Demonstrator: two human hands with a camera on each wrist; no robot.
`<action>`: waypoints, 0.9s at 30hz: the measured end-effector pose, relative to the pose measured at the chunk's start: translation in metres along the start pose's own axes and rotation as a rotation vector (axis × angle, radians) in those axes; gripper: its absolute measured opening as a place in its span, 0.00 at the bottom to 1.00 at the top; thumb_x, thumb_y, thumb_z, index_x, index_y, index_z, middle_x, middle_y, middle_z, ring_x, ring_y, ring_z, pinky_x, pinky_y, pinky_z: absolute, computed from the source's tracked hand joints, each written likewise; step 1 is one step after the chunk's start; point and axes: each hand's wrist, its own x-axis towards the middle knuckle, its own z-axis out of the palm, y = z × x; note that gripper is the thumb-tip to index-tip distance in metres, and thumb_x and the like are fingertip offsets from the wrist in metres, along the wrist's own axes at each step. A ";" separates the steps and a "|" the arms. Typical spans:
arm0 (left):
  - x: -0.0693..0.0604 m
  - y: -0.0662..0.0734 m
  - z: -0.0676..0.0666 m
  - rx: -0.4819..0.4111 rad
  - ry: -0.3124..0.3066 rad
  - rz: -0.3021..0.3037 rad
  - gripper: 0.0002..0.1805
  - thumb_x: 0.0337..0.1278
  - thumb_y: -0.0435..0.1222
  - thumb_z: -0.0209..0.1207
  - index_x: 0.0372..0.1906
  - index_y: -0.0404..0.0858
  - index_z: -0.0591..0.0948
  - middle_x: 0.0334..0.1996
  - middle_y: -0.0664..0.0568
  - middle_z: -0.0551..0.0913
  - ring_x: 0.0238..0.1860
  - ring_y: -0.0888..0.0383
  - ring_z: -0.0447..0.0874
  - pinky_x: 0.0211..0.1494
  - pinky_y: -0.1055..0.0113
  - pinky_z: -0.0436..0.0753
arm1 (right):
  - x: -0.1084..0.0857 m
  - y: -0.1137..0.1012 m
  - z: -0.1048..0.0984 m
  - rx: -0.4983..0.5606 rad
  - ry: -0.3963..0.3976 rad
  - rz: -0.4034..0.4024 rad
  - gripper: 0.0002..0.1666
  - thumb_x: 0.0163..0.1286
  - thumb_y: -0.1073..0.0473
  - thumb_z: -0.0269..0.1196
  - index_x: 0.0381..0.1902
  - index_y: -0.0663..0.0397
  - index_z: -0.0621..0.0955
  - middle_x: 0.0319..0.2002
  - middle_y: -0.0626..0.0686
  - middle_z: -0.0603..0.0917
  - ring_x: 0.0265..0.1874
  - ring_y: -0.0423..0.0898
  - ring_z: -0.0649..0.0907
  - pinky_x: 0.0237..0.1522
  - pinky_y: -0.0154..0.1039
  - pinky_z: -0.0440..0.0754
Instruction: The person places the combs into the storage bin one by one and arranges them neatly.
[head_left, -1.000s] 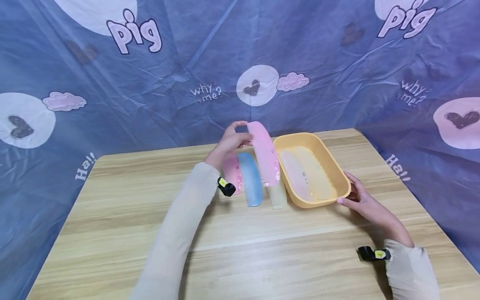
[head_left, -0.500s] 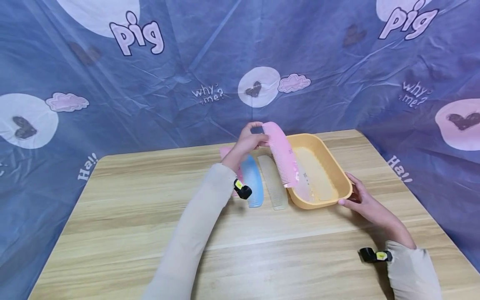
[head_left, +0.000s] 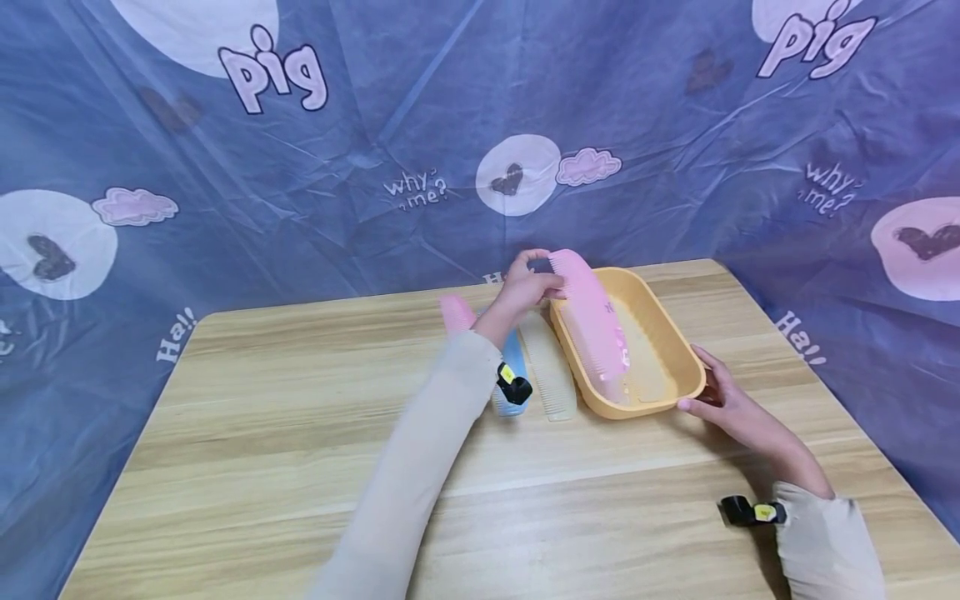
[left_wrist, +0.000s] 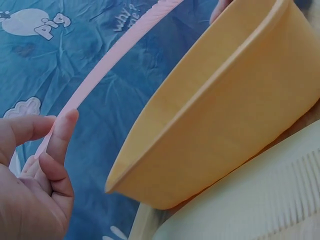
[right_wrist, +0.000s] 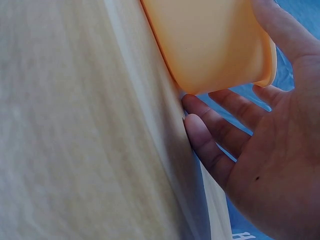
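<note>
In the head view the left hand [head_left: 527, 287] pinches a pink comb [head_left: 592, 308] by its upper end, over the left side of a yellow tray [head_left: 670, 327]. The left wrist view shows the thumb and fingers of that hand [left_wrist: 42, 165] on the pink comb [left_wrist: 115, 55], which slants above the rim of the tray [left_wrist: 210, 115]. A pale yellow comb [head_left: 648, 379] lies in the tray; another comb there is mostly covered by the pink one. My right hand [head_left: 731, 406] grips the tray's near right corner, its thumb at the rim and fingers against the outside [right_wrist: 250, 125].
Left of the tray a cream comb [head_left: 550, 375] lies on the wooden table [head_left: 262, 433]. Beside it are a blue comb [head_left: 516, 358] and another pink comb [head_left: 455, 313], both partly hidden by the left arm. A blue printed cloth [head_left: 360, 125] hangs behind the table.
The left hand has carried the pink comb rightwards, from above the cream comb to over the tray. The right hand and the tray have stayed in place.
</note>
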 end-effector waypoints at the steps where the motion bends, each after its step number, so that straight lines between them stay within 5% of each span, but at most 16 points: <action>1: 0.000 -0.001 0.002 0.000 0.001 0.000 0.28 0.55 0.23 0.59 0.60 0.39 0.65 0.15 0.53 0.77 0.15 0.66 0.81 0.20 0.73 0.58 | 0.000 0.000 0.000 -0.003 0.002 0.004 0.52 0.67 0.70 0.59 0.75 0.61 0.37 0.65 0.85 0.54 0.50 0.14 0.67 0.47 0.12 0.66; 8: 0.001 -0.005 0.017 -0.020 0.021 0.001 0.26 0.54 0.22 0.59 0.57 0.40 0.67 0.20 0.51 0.78 0.15 0.65 0.81 0.19 0.75 0.60 | 0.000 -0.001 0.001 -0.028 0.005 0.003 0.52 0.67 0.70 0.59 0.75 0.61 0.37 0.63 0.84 0.57 0.49 0.14 0.68 0.46 0.13 0.67; 18: -0.001 -0.012 0.038 0.041 0.014 0.006 0.24 0.54 0.24 0.59 0.52 0.45 0.67 0.14 0.55 0.78 0.16 0.67 0.80 0.22 0.74 0.61 | 0.001 -0.002 0.003 -0.020 0.009 -0.001 0.52 0.67 0.71 0.59 0.75 0.61 0.38 0.63 0.84 0.57 0.49 0.15 0.69 0.46 0.13 0.67; 23: -0.001 -0.016 0.045 0.074 0.007 0.019 0.23 0.55 0.25 0.59 0.53 0.45 0.67 0.20 0.54 0.79 0.32 0.45 0.89 0.27 0.71 0.65 | 0.002 -0.002 0.003 -0.014 0.005 0.011 0.52 0.67 0.70 0.59 0.75 0.60 0.37 0.64 0.84 0.56 0.50 0.15 0.68 0.46 0.13 0.67; 27: 0.001 -0.018 0.053 0.048 -0.006 0.024 0.24 0.54 0.22 0.58 0.51 0.45 0.66 0.26 0.50 0.79 0.41 0.39 0.87 0.25 0.72 0.64 | 0.002 -0.003 0.004 -0.015 0.001 0.020 0.52 0.68 0.68 0.59 0.76 0.56 0.38 0.65 0.84 0.54 0.51 0.14 0.67 0.48 0.13 0.66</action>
